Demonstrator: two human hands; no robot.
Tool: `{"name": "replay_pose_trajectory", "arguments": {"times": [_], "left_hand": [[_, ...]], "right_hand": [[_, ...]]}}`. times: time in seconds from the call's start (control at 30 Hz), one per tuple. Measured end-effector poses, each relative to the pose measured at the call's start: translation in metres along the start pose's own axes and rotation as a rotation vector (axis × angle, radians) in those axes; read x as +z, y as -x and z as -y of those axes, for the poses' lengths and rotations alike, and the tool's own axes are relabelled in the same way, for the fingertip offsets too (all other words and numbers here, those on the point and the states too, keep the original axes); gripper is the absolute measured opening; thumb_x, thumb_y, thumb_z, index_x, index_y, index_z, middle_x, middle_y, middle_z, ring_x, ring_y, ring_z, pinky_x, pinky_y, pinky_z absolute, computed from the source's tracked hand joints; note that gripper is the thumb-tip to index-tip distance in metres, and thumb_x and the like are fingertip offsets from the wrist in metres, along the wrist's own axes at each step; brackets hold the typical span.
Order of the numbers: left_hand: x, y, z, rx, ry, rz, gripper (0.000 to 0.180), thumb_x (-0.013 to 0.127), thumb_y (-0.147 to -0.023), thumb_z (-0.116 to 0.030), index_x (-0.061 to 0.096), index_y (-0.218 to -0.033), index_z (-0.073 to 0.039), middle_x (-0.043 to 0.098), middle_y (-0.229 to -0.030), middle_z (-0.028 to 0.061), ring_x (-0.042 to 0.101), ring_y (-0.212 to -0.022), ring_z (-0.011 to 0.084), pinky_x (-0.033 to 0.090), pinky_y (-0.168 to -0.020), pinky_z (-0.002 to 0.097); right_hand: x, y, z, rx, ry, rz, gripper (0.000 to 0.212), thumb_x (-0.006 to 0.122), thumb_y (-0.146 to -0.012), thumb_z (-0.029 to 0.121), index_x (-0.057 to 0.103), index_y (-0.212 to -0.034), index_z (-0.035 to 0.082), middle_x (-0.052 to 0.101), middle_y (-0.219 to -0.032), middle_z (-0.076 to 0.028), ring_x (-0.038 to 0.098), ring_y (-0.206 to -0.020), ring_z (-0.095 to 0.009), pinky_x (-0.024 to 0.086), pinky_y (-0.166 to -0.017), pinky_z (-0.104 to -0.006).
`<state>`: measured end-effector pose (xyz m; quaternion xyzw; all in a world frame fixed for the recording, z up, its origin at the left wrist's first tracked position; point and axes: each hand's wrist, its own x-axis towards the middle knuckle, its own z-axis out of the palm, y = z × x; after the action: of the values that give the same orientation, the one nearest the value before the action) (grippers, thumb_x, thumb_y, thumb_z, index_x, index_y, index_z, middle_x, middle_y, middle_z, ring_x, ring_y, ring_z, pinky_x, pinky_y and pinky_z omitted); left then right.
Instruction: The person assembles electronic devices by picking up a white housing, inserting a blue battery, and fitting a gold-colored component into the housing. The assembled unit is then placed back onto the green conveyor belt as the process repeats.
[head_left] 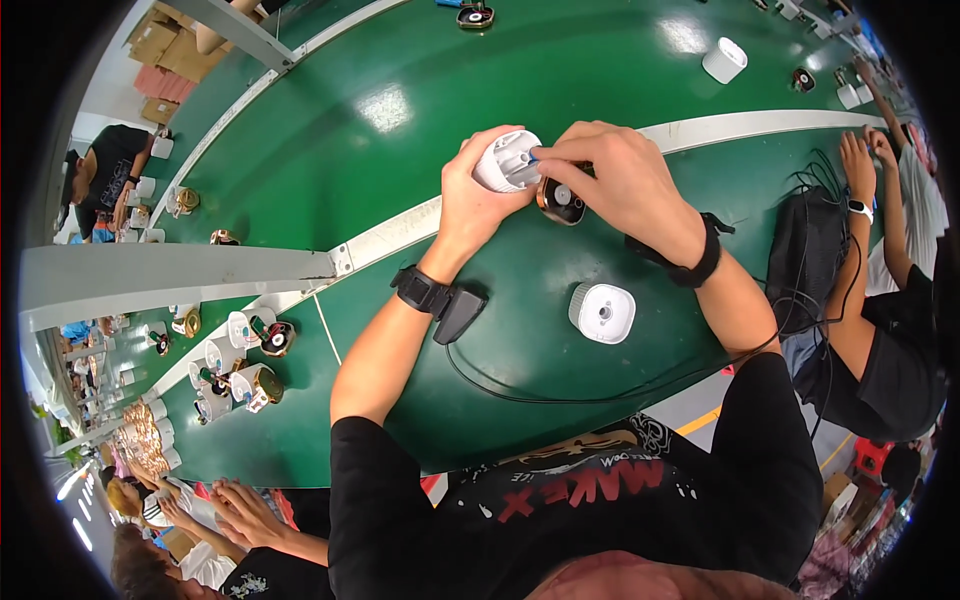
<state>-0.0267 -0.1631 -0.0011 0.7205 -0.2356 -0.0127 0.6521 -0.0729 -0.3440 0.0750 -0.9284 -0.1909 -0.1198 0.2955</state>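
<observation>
My left hand is wrapped around a white plastic housing, tilted so its hollow, ribbed inside shows. At the mouth of the housing my right hand has thumb and forefinger closed on a small blue piece, mostly hidden by the fingertips. Just below these fingers is a round black part with a copper-coloured rim; whether the right hand also touches it I cannot tell. A second white housing sits on the green table between my forearms, its face with a central hole turned up.
A pale rail divides my green table from the green surface beyond. White housings with wired parts are grouped at left. Another white housing stands far right. A black bag and cables lie by a co-worker's arm.
</observation>
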Motion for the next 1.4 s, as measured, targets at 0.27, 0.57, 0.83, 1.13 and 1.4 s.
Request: {"name": "replay_pose_trajectory", "arguments": {"times": [0.27,0.57,0.83,1.13,1.4], "left_hand": [[-0.001,-0.003,0.007,-0.015,0.074,-0.078,0.057,0.081,-0.061,0.001,0.061,-0.114,-0.004,0.062,-0.106,0.0090,0.060,-0.098,0.0191,0.050,-0.088,0.0314],[-0.006,-0.008,0.009,-0.021,0.050,-0.063,0.059,0.083,-0.058,0.002,0.061,-0.112,-0.006,0.062,-0.099,0.0087,0.058,-0.094,0.0210,0.050,-0.086,0.0325],[-0.047,-0.009,0.013,-0.020,-0.366,-0.203,0.053,0.081,-0.063,-0.002,0.060,-0.112,-0.006,0.064,-0.099,0.0092,0.059,-0.095,0.0210,0.048,-0.087,0.0322],[-0.132,0.004,0.044,-0.111,-0.327,-0.699,0.063,0.080,-0.070,-0.006,0.047,-0.123,0.002,0.060,-0.111,0.0124,0.059,-0.098,0.0203,0.047,-0.089,0.0333],[-0.111,0.019,0.019,-0.077,-0.757,-0.888,0.081,0.079,-0.067,-0.008,0.032,-0.131,0.003,0.041,-0.129,0.0204,0.041,-0.119,0.0311,0.032,-0.102,0.0433]], "right_hand": [[0.009,-0.006,-0.011,-0.055,-0.072,-0.066,0.017,0.066,-0.086,0.014,0.071,-0.095,0.001,0.066,-0.081,-0.010,0.061,-0.070,-0.027,0.047,-0.063,-0.0343],[0.017,-0.010,-0.004,-0.039,-0.044,0.029,0.016,0.064,-0.086,0.012,0.070,-0.095,0.001,0.063,-0.083,-0.011,0.060,-0.073,-0.029,0.047,-0.064,-0.0360],[0.022,-0.032,-0.027,-0.077,-0.351,0.138,0.030,0.062,-0.090,0.019,0.064,-0.116,0.003,0.063,-0.086,-0.007,0.060,-0.073,-0.020,0.048,-0.064,-0.0326],[0.077,-0.174,-0.121,0.061,-0.129,0.101,0.049,0.060,-0.088,0.032,0.055,-0.130,0.007,0.061,-0.112,-0.020,0.059,-0.102,-0.032,0.047,-0.089,-0.0432],[0.055,-0.139,-0.111,0.181,0.225,0.308,0.048,0.063,-0.087,0.035,0.055,-0.132,0.017,0.058,-0.103,-0.014,0.057,-0.101,-0.028,0.046,-0.087,-0.0383]]}}
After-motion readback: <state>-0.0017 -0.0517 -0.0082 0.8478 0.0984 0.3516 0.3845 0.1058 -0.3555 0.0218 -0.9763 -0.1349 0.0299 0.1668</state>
